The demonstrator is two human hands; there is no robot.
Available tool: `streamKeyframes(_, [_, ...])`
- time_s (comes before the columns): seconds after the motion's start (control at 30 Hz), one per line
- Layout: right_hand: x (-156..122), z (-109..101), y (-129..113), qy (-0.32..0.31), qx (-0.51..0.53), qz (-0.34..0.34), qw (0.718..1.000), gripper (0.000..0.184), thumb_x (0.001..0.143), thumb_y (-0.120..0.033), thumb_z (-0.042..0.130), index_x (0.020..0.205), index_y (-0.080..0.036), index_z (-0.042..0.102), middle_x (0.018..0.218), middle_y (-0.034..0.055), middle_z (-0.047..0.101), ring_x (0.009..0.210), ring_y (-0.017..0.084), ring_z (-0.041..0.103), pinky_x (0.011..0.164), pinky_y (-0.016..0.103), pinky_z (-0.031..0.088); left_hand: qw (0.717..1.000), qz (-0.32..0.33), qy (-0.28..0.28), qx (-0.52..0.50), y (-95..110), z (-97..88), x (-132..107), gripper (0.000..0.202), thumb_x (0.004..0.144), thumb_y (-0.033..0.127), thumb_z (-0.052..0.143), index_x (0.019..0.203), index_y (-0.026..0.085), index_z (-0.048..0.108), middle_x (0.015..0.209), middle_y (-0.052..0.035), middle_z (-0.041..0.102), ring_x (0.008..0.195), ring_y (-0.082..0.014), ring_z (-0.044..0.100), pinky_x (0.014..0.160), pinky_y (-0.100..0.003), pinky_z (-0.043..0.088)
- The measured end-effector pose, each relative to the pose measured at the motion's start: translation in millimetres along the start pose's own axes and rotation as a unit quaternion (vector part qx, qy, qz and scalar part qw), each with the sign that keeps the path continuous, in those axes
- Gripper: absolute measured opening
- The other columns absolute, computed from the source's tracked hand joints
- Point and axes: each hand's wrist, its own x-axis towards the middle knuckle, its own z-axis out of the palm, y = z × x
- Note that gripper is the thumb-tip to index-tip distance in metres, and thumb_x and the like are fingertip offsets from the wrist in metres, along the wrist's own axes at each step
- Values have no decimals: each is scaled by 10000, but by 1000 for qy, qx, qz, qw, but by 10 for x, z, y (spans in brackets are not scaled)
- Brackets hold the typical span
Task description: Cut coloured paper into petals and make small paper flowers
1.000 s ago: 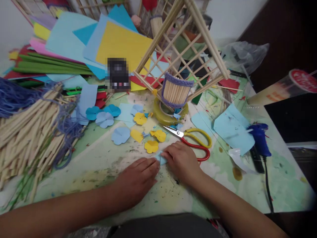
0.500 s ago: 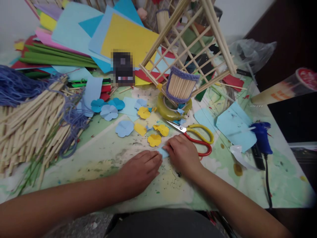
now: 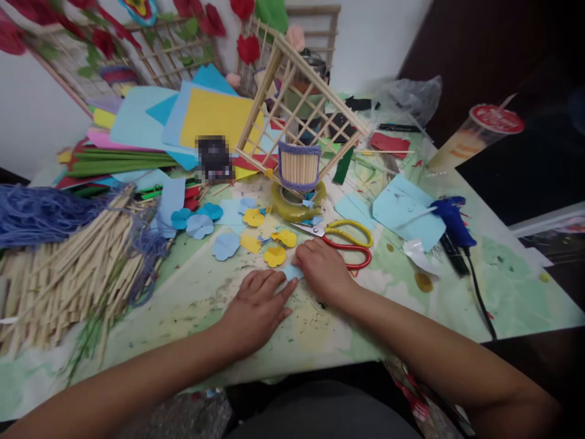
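A small piece of light blue paper (image 3: 292, 272) lies on the table between my hands. My left hand (image 3: 256, 312) rests flat with its fingers spread, the index fingertip touching the paper's edge. On the other side, the curled fingers of my right hand (image 3: 322, 271) pinch the paper down. Just beyond that hand, scissors (image 3: 317, 230) with one yellow and one red handle lie partly spread. Several cut paper flowers, such as a yellow flower (image 3: 275, 256) and a light blue flower (image 3: 225, 246), are scattered ahead of my hands.
A bamboo-stick lattice (image 3: 315, 103) with a small stick basket (image 3: 299, 166) leans over a tape roll (image 3: 292, 204). Bamboo sticks (image 3: 68, 286) and purple yarn (image 3: 41, 213) cover the left. At right are a blue glue gun (image 3: 454, 222), cut paper (image 3: 406, 210) and a drink cup (image 3: 475, 137).
My view has tilted up, showing more of the wall decorations. The fingers of my left hand have spread apart beside the paper; my right hand stays on it.
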Motion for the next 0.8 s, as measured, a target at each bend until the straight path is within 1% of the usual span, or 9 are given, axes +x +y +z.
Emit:
streamKeyframes(0.13, [-16,-13,-28,14,-8,-1,1000,289,867,-431,535,888,-147,578,893,83,587,909,234,483,745,323,370,999,-30,-9,2,29,-9,-22,375,876,259,471,1244,212,530,1174,-112,534,1104,-271,435,945,-463,323])
streamKeyframes(0.2, [-16,-10,-34,22,-20,-9,1000,335,847,-465,550,903,-136,575,902,94,582,917,249,478,750,332,373,999,-38,-18,0,33,-19,-25,378,881,270,461,1249,225,532,1169,-115,528,1090,-272,437,928,-464,327])
streamKeyframes(0.37, [-10,-13,-14,29,-10,5,1000,193,902,-326,501,902,-145,567,898,81,583,901,224,488,759,319,382,999,-47,-23,-5,36,-43,-34,386,886,295,455,1262,241,527,1145,-115,519,1074,-275,435,905,-467,332])
streamKeyframes(0.5, [-12,-21,-17,33,4,-9,999,220,865,-354,555,906,-138,576,908,88,589,910,233,500,769,331,406,999,-47,-14,-12,39,-58,-36,381,882,296,463,1256,256,528,1137,-102,522,1080,-266,431,923,-467,321])
streamKeyframes(0.6, [-64,-38,-17,32,22,-9,999,147,882,-244,517,933,-134,601,947,101,614,942,234,523,799,352,422,999,-42,-5,-13,35,-74,-37,399,876,301,475,1272,280,508,1149,-95,524,1082,-264,427,925,-467,321])
streamKeyframes(0.63, [-102,-51,-12,39,40,-23,998,173,885,-235,506,986,-137,607,1009,111,621,995,236,521,835,363,420,999,-44,2,-12,32,-78,-39,400,874,308,479,1273,293,504,1164,-92,522,1091,-265,422,933,-471,314])
streamKeyframes(0.67, [-148,-67,-4,45,57,-70,995,262,886,-270,505,1096,-136,586,1117,132,606,1083,244,497,905,390,396,999,-46,7,-12,29,-81,-41,399,874,318,482,1272,307,501,1184,-87,518,1103,-266,416,943,-474,306])
streamKeyframes(0.73, [-253,-95,19,31,78,-186,979,632,875,-494,463,1367,-106,375,1377,177,439,1297,273,332,1054,475,257,998,-53,14,-15,21,-82,-49,380,871,353,491,1250,331,510,1229,-68,507,1125,-265,406,965,-477,289])
streamKeyframes(0.8, [-338,-105,54,-17,92,-253,963,839,837,-637,402,1452,-107,192,1472,160,295,1371,267,212,1100,482,184,998,-50,16,-18,10,-76,-54,364,850,407,517,1208,342,535,1241,-47,511,1116,-266,412,978,-481,278])
